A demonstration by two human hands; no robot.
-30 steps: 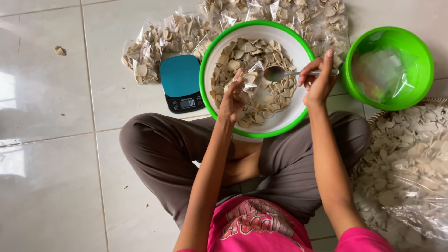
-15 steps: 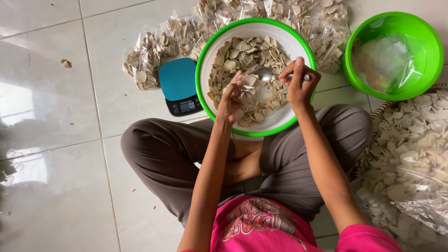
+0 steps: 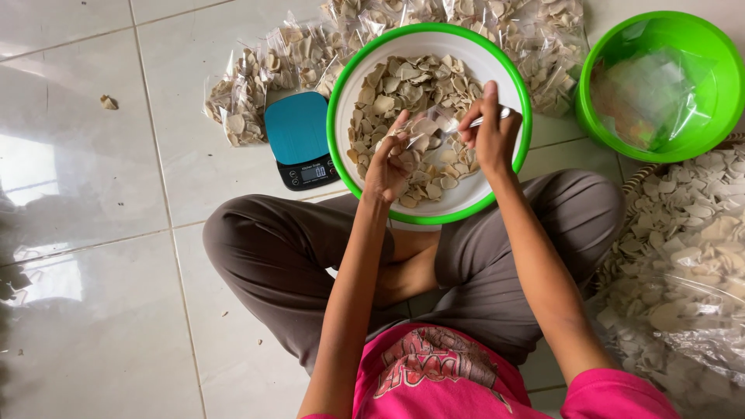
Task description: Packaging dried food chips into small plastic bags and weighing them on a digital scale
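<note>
A white bowl with a green rim point(image 3: 341, 101) rests on the tiled floor before my crossed legs, holding several pale dry crackers point(image 3: 388, 89). My left hand point(image 3: 388, 163) holds a small clear plastic bag point(image 3: 423, 128) open over the crackers. My right hand point(image 3: 489, 132) grips a metal spoon point(image 3: 500, 116) whose bowl tips into the bag's mouth. Both hands hover over the middle of the bowl.
A teal kitchen scale point(image 3: 299, 140) sits left of the bowl. Several filled clear bags point(image 3: 256, 85) lie behind it and along the top. A green bowl point(image 3: 722, 77) with empty bags stands top right. A large open sack of crackers point(image 3: 683, 264) lies at right.
My right hand has moved left from the bowl's right rim toward the centre, bringing the spoon to the bag in my left hand.
</note>
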